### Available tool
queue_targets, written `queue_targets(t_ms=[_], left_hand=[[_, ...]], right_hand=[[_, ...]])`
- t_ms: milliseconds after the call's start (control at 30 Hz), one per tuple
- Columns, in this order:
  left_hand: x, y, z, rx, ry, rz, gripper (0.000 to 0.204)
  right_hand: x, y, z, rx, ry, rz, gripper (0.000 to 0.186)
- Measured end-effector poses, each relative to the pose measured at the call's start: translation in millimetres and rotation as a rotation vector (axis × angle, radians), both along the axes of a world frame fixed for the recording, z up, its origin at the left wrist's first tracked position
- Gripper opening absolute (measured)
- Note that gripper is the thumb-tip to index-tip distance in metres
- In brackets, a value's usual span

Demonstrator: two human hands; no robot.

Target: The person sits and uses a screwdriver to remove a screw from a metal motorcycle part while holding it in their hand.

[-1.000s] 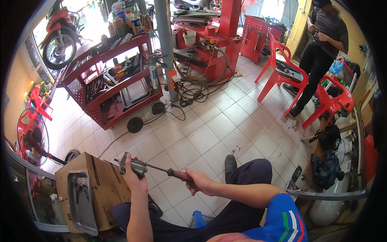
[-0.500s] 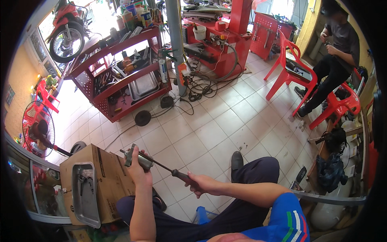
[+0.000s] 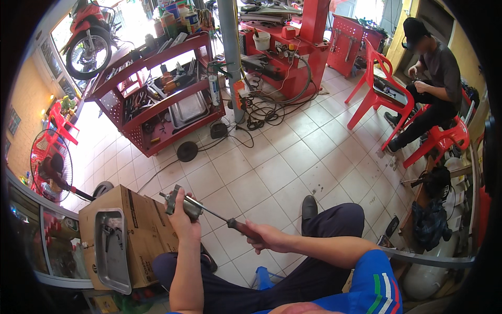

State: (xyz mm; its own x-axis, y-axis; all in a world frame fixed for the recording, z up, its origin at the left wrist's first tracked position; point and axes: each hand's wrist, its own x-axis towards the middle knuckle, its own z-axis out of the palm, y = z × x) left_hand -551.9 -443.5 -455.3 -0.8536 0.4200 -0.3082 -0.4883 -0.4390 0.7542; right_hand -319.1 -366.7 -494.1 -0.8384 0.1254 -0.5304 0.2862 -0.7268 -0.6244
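My left hand [image 3: 183,224] is wrapped round a grey metal part with a cylindrical body [image 3: 193,211], held up in front of my left knee. Its exact kind I cannot make out. In my right hand [image 3: 270,238] is a screwdriver [image 3: 238,225] with a dark reddish handle, gripped in closed fingers. The long shaft points up and left to the metal part, and its tip is hidden by the part and my left fingers. Left of my left forearm, a metal tray [image 3: 112,268] with small dark parts in it lies on a cardboard box [image 3: 151,235].
A red tool cart [image 3: 137,125] stands ahead on the left, beside a grey post [image 3: 233,68]. Cables [image 3: 264,118] and a round black disc [image 3: 187,152] lie on the tiled floor. On the right, a person [image 3: 442,68] sits by a red chair [image 3: 368,99]. A fan [image 3: 52,167] stands left.
The screwdriver and both hands have shifted only slightly, with the handle a little farther right. The person on the right has leaned forward, with the hands lower.
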Motion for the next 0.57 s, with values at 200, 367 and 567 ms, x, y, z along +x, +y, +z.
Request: queue_targets(t_ms=[200,367,567], left_hand=[[-4,0,0,0.016,-0.016,0.008,0.039],[10,5,8,-0.004,0.016,0.001,0.037],[5,3,-1,-0.003,0.001,-0.045,0.043]], right_hand=[[-1,-2,-1,0.172,0.065,-0.044,0.05],[0,3,-4,-0.11,-0.002,0.024,0.046],[-1,-4,-12,0.126,0.06,0.014,0.059]])
